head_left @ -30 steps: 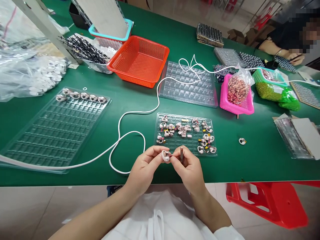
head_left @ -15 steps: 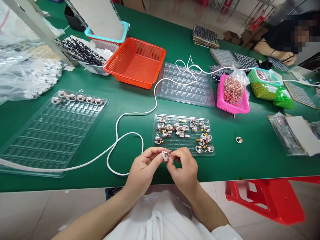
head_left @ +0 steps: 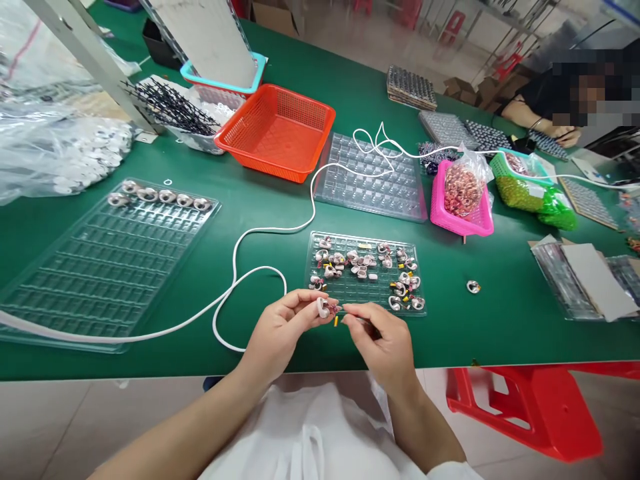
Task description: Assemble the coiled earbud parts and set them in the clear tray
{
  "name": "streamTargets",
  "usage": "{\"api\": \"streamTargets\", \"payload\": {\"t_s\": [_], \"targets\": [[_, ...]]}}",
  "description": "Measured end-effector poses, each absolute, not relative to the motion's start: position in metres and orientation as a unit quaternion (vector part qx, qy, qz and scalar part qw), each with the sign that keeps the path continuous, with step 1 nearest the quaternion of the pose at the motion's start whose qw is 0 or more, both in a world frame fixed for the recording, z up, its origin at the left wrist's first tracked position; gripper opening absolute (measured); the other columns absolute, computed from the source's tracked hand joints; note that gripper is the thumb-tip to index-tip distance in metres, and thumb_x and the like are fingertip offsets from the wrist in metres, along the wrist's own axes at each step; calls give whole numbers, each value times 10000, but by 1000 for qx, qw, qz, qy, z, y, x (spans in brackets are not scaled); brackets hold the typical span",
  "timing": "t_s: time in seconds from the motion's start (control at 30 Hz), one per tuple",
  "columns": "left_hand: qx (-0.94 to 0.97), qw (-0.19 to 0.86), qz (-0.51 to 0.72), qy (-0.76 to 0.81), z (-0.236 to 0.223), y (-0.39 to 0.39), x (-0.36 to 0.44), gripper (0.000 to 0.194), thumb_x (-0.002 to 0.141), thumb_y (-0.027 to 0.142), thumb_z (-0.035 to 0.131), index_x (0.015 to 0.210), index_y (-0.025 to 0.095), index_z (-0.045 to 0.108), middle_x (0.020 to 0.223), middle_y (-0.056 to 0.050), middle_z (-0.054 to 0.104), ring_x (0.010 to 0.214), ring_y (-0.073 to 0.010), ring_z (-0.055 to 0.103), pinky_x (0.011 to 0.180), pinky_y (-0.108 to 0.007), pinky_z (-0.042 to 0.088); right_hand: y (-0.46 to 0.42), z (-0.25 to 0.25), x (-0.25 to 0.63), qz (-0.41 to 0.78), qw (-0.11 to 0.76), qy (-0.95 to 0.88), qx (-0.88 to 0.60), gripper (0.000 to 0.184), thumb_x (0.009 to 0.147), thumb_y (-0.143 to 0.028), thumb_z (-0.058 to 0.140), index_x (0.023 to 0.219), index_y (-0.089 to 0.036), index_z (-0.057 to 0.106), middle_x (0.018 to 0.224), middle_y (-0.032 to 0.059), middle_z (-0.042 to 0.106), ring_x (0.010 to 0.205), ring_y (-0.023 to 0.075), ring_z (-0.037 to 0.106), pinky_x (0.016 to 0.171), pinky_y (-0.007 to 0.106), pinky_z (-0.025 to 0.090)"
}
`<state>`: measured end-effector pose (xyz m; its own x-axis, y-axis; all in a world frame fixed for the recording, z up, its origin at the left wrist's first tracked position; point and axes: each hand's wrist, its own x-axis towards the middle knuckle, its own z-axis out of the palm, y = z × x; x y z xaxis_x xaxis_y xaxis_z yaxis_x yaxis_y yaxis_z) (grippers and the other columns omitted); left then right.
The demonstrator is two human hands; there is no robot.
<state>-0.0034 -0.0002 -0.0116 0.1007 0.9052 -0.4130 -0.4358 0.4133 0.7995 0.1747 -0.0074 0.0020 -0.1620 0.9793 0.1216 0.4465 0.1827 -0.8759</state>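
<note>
My left hand (head_left: 280, 330) pinches a small white earphone shell (head_left: 323, 307) between thumb and fingers, just in front of the near edge of a clear tray. Thin reddish wires come out of the shell's right side, and a small yellow part (head_left: 336, 321) dangles below them. Close by on the right, my right hand (head_left: 385, 337) has thumb and index finger pinched at the wires' end; what lies between the fingertips is too small to make out. The clear compartment tray (head_left: 357, 290) holds several white shells, some with wires and yellow parts.
A larger clear tray (head_left: 95, 280) at left has a row of shells. A white cable (head_left: 265, 230) winds across the green table (head_left: 440, 340). Behind stand an orange basket (head_left: 273, 140) and a pink basket (head_left: 463, 223). One shell (head_left: 473, 287) lies alone at right. Another person (head_left: 540, 107) sits far right.
My right hand has moved slightly right, away from the shell, opening a small gap between the hands. The wires and yellow part now show. The shell has shifted slightly left in my left hand.
</note>
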Motion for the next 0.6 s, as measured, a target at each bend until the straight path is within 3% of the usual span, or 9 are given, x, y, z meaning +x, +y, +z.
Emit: {"api": "streamTargets", "payload": {"t_s": [0.07,0.27,0.47,0.6], "targets": [[252,704,471,468,-9,0,-4,223,810,348,802,937,171,755,923,-77,787,882,-230,725,864,-351,584,-1,4,176,339,369,-675,-542,114,923,-212,620,956,-228,729,817,22,712,590,133,579,505,258,438],[330,682,432,490,1,3,-9,229,792,371,804,894,169,772,801,-51,771,775,-188,703,751,-264,576,12,11,175,285,283,-787,-469,169,944,-169,566,1026,-211,707,927,51,691,684,135,615,581,244,466],[284,702,441,482,1,10,-10,257,765,352,818,900,152,730,826,-42,774,798,-188,722,787,-285,583,11,8,166,68,254,-857,-443,229,933,-107,478,993,-176,688,887,58,704,629,132,638,532,237,437],[258,706,471,461,-3,8,-5,298,726,329,836,910,129,714,788,-46,774,751,-178,721,751,-281,575,9,-1,164,14,254,-867,-428,189,929,-112,476,936,-187,648,835,56,695,572,158,631,499,273,439]]}}
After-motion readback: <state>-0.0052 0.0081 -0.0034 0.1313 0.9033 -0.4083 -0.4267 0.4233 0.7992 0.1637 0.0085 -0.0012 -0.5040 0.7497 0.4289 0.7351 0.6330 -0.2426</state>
